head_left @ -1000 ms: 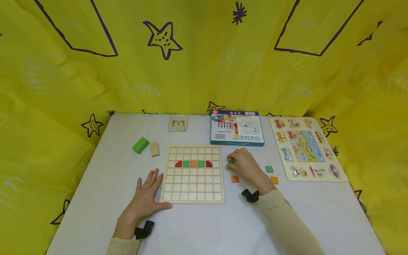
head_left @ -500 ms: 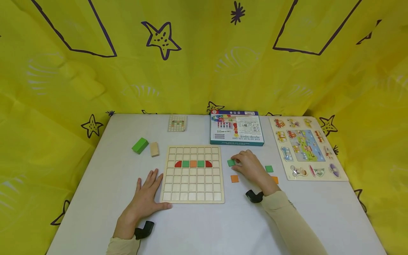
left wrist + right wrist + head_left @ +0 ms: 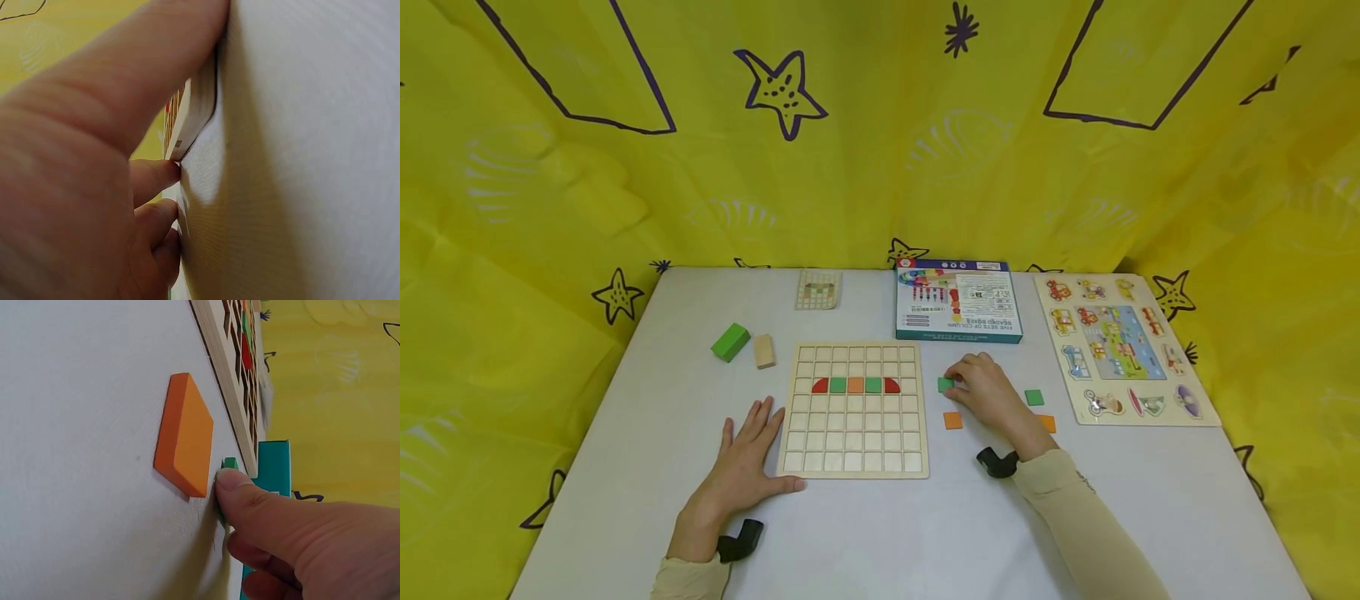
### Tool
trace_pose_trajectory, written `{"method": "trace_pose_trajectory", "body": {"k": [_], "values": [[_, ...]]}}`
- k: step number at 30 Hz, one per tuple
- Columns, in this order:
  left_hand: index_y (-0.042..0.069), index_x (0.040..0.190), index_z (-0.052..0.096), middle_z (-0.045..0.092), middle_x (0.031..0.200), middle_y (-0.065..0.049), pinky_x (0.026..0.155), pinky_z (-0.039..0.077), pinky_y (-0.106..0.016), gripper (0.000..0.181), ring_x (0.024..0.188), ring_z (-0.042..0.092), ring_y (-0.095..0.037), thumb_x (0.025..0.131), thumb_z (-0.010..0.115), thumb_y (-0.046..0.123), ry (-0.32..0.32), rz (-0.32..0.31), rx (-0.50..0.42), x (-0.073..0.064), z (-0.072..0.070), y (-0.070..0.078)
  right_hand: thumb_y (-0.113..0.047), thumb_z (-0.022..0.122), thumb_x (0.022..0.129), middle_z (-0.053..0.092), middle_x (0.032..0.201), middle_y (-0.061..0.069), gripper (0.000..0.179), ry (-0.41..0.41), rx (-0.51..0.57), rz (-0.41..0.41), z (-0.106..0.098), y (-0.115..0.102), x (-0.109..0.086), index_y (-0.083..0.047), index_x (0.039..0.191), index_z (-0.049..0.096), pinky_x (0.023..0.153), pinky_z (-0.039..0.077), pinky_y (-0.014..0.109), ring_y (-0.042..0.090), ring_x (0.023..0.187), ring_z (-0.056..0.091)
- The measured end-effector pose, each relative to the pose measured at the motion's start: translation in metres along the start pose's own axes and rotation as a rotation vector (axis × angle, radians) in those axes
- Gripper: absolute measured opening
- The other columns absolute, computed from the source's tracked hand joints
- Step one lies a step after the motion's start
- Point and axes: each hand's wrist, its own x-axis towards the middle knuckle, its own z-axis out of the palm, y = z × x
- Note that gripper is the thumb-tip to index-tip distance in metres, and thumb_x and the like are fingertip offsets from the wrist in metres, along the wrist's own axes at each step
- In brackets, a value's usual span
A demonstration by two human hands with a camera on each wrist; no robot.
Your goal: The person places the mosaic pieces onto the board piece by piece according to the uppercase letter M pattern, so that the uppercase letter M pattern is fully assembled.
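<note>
- Pinching one green tile (image 3: pixel 945 385) between thumb and fingers, the right hand (image 3: pixel 988 392) is just beyond the right edge of the grid board (image 3: pixel 853 467), nearer its far right corner; whether the tile bears on the table (image 3: pixel 880 542) cannot be told.
- One left hand (image 3: pixel 741 462), fingers spread and nearly straight, has hold of nothing; it touches the board's left edge with a fingertip, its thumb lying at the near left corner.
- One board, seven cells by seven, lies around the middle of the table.
- Five pieces sit in the third row from the board's far edge: two red pieces (image 3: pixel 892 386) with a rounded corner at the ends, two green squares (image 3: pixel 837 386) inside them, one orange square (image 3: pixel 855 385) in the centre.
- Three other loose tiles lie toward the table's right edge: two orange tiles (image 3: pixel 952 421), one partly behind the right wrist, and one second green tile (image 3: pixel 1033 397).
- Two blocks stand toward the left edge: one green block (image 3: pixel 730 342), one pale wooden block (image 3: pixel 764 352).
- Along the far edge are one pattern card (image 3: pixel 818 290), left of the middle, and one box (image 3: pixel 958 302), right of it.
- One puzzle board (image 3: pixel 1078 406) lies at the far right corner, ten pictured pieces around one central scene.
</note>
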Motion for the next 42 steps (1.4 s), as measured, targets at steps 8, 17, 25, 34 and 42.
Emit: {"method": "trace_pose_trajectory", "body": {"k": [8,17,25,34,42], "values": [[-0.002,0.149,0.035,0.019,0.158,-0.021,0.109,-0.001,-0.064,0.116,0.145,0.01,-0.038,0.065,0.079,0.065,0.021,0.007,-0.008,-0.001,0.0,0.001,-0.018,0.077,0.086,0.065,0.1,0.005,0.025,0.016,0.021,-0.035,-0.002,-0.01,0.002,-0.003,0.105,0.072,0.084,0.045,0.038,0.024,0.094,0.051],[-0.002,0.149,0.034,0.018,0.158,-0.021,0.11,-0.002,-0.064,0.117,0.146,0.009,-0.038,0.065,0.079,0.066,0.014,0.001,-0.006,-0.001,0.0,0.0,-0.021,0.077,0.087,0.067,0.102,0.004,0.025,0.0,0.015,-0.078,0.0,-0.023,0.007,-0.004,0.104,0.072,0.083,0.044,0.036,0.022,0.092,0.05],[-0.002,0.149,0.035,0.018,0.158,-0.021,0.109,-0.001,-0.064,0.117,0.146,0.01,-0.037,0.065,0.078,0.067,0.002,-0.001,0.0,0.0,0.0,0.001,-0.021,0.077,0.086,0.067,0.101,0.004,0.024,-0.004,0.024,-0.137,0.004,-0.037,0.011,-0.005,0.103,0.073,0.083,0.044,0.036,0.021,0.092,0.051],[-0.002,0.149,0.035,0.018,0.158,-0.021,0.11,-0.002,-0.064,0.117,0.146,0.01,-0.037,0.065,0.079,0.065,0.003,-0.005,0.001,-0.001,-0.001,0.002,-0.023,0.078,0.085,0.067,0.104,0.001,0.025,-0.024,0.051,-0.179,0.013,-0.058,0.019,-0.007,0.104,0.073,0.078,0.043,0.032,0.017,0.088,0.048],[-0.002,0.149,0.035,0.018,0.158,-0.02,0.109,-0.002,-0.064,0.117,0.146,0.01,-0.037,0.065,0.079,0.066,0.002,-0.005,0.003,-0.001,-0.001,0.002,-0.024,0.079,0.084,0.067,0.095,-0.001,0.025,-0.016,0.058,-0.262,0.023,-0.079,0.029,-0.007,0.102,0.074,0.071,0.041,0.028,0.015,0.081,0.045]]}}
